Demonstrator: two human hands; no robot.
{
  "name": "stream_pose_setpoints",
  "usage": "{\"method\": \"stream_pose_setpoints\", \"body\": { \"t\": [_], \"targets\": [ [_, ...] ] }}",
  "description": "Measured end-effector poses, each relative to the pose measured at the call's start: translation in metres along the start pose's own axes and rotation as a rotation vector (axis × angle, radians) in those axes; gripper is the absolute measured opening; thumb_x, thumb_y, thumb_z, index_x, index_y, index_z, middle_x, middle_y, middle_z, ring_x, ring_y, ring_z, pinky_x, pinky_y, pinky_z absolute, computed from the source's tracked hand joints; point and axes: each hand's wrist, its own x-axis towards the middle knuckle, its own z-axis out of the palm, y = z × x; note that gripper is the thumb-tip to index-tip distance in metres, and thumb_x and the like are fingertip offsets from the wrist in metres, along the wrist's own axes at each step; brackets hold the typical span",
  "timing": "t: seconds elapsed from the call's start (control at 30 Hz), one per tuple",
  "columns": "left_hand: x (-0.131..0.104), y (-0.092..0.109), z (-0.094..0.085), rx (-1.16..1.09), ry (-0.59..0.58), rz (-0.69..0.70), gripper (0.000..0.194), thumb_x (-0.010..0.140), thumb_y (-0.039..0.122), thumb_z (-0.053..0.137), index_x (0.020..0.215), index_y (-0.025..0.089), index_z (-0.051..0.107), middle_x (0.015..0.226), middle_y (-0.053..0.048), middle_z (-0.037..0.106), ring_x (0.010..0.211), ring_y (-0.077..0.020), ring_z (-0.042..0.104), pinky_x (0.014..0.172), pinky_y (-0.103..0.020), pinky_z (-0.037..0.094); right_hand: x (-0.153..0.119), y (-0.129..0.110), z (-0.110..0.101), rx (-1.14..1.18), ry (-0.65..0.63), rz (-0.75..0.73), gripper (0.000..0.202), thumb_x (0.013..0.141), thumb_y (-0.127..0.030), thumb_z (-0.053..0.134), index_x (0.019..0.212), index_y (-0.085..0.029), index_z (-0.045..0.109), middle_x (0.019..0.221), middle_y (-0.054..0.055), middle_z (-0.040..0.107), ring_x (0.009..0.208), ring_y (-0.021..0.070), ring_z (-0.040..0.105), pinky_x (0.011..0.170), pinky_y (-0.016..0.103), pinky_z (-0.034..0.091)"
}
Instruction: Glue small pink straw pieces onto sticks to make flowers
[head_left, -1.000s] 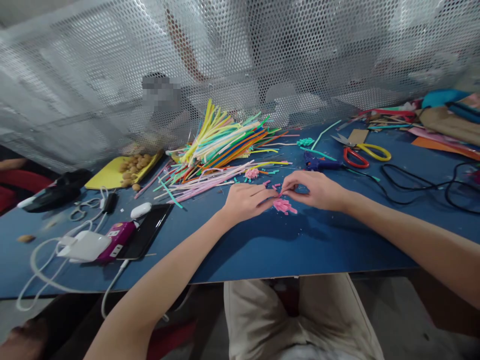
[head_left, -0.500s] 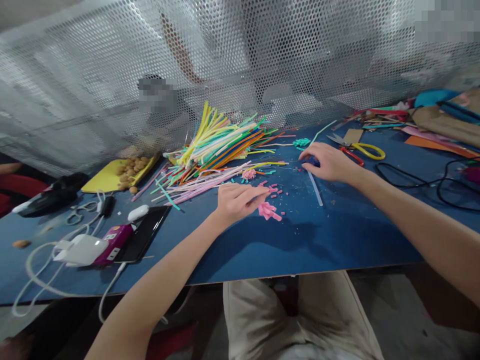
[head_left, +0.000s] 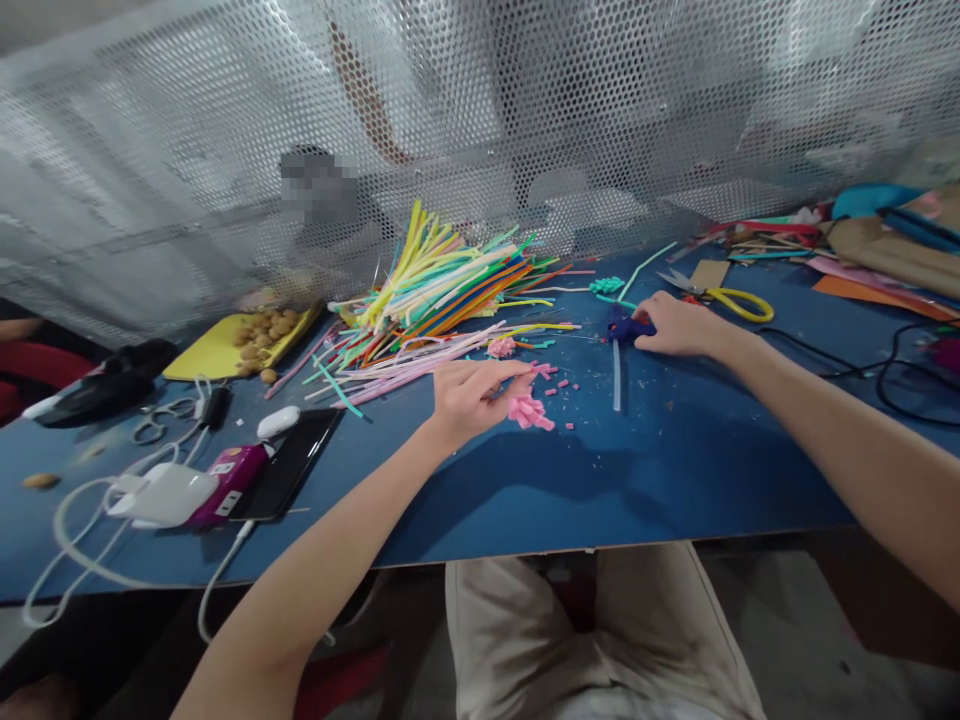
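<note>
My left hand [head_left: 480,398] is closed in a pinch at a pink flower-like cluster of fuzzy stem pieces [head_left: 531,412], low over the table. Small cut pink pieces [head_left: 551,380] lie scattered just beyond its fingertips. My right hand [head_left: 675,325] has its fingers closed on the near end of a dark blue glue gun [head_left: 622,328]. A translucent glue stick [head_left: 617,378] sticks out from it toward me. Behind it lie a teal leafy cluster [head_left: 606,285] and a pale green stem [head_left: 646,270].
A big bundle of coloured pipe cleaners [head_left: 450,290] spreads across the back. Scissors with yellow and red handles [head_left: 739,302] lie right, near a black cable [head_left: 817,360]. At left are a yellow tray [head_left: 199,350] of brown balls, a phone [head_left: 289,465] and a white charger [head_left: 165,495].
My right hand has shifted right, uncovering more of the glue gun, and the glue stick has swung to point more straight toward me. The pink cluster has moved slightly left, against my left fingers.
</note>
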Motion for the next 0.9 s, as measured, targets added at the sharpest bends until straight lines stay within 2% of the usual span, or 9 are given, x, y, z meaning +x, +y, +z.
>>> {"method": "stream_pose_setpoints", "body": {
  "t": [0.1, 0.2, 0.27, 0.33, 0.4, 0.5, 0.6, 0.73, 0.9],
  "targets": [
    [0.001, 0.001, -0.001, -0.017, 0.022, -0.085, 0.016, 0.092, 0.037, 0.073, 0.085, 0.023, 0.077, 0.043, 0.01, 0.039, 0.039, -0.005, 0.031, 0.046, -0.021, 0.03, -0.001, -0.01, -0.001, 0.004, 0.014, 0.062, 0.045, 0.078, -0.045, 0.065, 0.113, -0.016, 0.067, 0.113, 0.018, 0.071, 0.096, 0.0349, 0.069, 0.079, 0.044, 0.053],
    [0.004, 0.003, -0.001, -0.08, 0.083, -0.159, 0.01, 0.091, 0.03, 0.075, 0.089, 0.021, 0.075, 0.045, 0.011, 0.035, 0.041, -0.0048, 0.027, 0.045, -0.02, 0.025, -0.005, -0.023, -0.007, 0.042, 0.195, 0.022, 0.032, 0.083, -0.044, 0.064, 0.099, -0.017, 0.068, 0.1, 0.016, 0.073, 0.086, 0.0315, 0.068, 0.07, 0.039, 0.049],
    [0.006, 0.003, -0.002, -0.122, 0.126, -0.161, 0.006, 0.088, 0.024, 0.077, 0.09, 0.019, 0.074, 0.047, 0.011, 0.036, 0.043, -0.004, 0.027, 0.045, -0.019, 0.024, -0.01, -0.034, -0.013, 0.205, 0.367, -0.022, 0.03, 0.085, -0.048, 0.067, 0.088, -0.018, 0.065, 0.083, 0.011, 0.069, 0.073, 0.0251, 0.063, 0.063, 0.035, 0.046],
    [0.008, 0.002, -0.002, -0.141, 0.148, -0.147, 0.007, 0.087, 0.021, 0.078, 0.09, 0.018, 0.073, 0.048, 0.012, 0.037, 0.043, -0.0034, 0.027, 0.046, -0.018, 0.024, -0.018, -0.046, -0.02, 0.534, 0.436, -0.076, 0.036, 0.089, -0.056, 0.066, 0.086, -0.02, 0.065, 0.069, 0.004, 0.062, 0.057, 0.0172, 0.054, 0.054, 0.031, 0.042],
    [0.008, 0.0, -0.001, -0.136, 0.15, -0.144, 0.007, 0.087, 0.02, 0.078, 0.091, 0.018, 0.073, 0.048, 0.012, 0.038, 0.042, -0.0029, 0.028, 0.046, -0.017, 0.024, -0.027, -0.059, -0.024, 0.904, 0.363, -0.182, 0.044, 0.097, -0.064, 0.054, 0.095, -0.021, 0.067, 0.068, 0.002, 0.061, 0.048, 0.0132, 0.048, 0.05, 0.031, 0.042],
    [0.005, -0.003, -0.001, -0.111, 0.137, -0.075, 0.008, 0.087, 0.021, 0.079, 0.092, 0.019, 0.074, 0.048, 0.013, 0.036, 0.041, -0.0027, 0.028, 0.046, -0.017, 0.027, -0.039, -0.079, -0.023, 1.142, 0.278, -0.362, 0.051, 0.098, -0.068, 0.05, 0.092, -0.022, 0.068, 0.063, 0.002, 0.06, 0.052, 0.0154, 0.053, 0.057, 0.033, 0.048],
    [0.004, -0.004, -0.001, -0.104, 0.118, -0.001, 0.01, 0.086, 0.02, 0.079, 0.095, 0.02, 0.074, 0.048, 0.013, 0.034, 0.042, -0.0031, 0.028, 0.048, -0.017, 0.029, -0.048, -0.09, -0.015, 1.22, 0.176, -0.436, 0.064, 0.096, -0.078, 0.042, 0.087, -0.02, 0.068, 0.067, 0.004, 0.062, 0.053, 0.0147, 0.052, 0.055, 0.032, 0.045],
    [0.004, -0.003, 0.0, -0.118, 0.113, -0.013, 0.008, 0.088, 0.021, 0.078, 0.095, 0.02, 0.074, 0.048, 0.013, 0.033, 0.043, -0.0035, 0.029, 0.049, -0.017, 0.03, -0.054, -0.094, -0.006, 1.232, 0.049, -0.543, 0.083, 0.094, -0.085, 0.025, 0.077, -0.016, 0.066, 0.066, 0.007, 0.061, 0.054, 0.0151, 0.052, 0.053, 0.032, 0.042],
    [0.004, -0.002, 0.0, -0.115, 0.11, -0.013, 0.006, 0.089, 0.022, 0.077, 0.094, 0.019, 0.074, 0.049, 0.013, 0.033, 0.043, -0.0033, 0.028, 0.049, -0.017, 0.029, -0.057, -0.094, -0.004, 1.198, 0.056, -0.553, 0.084, 0.095, -0.084, 0.023, 0.074, -0.014, 0.065, 0.064, 0.007, 0.061, 0.057, 0.0158, 0.053, 0.056, 0.031, 0.044]
  ]
}}
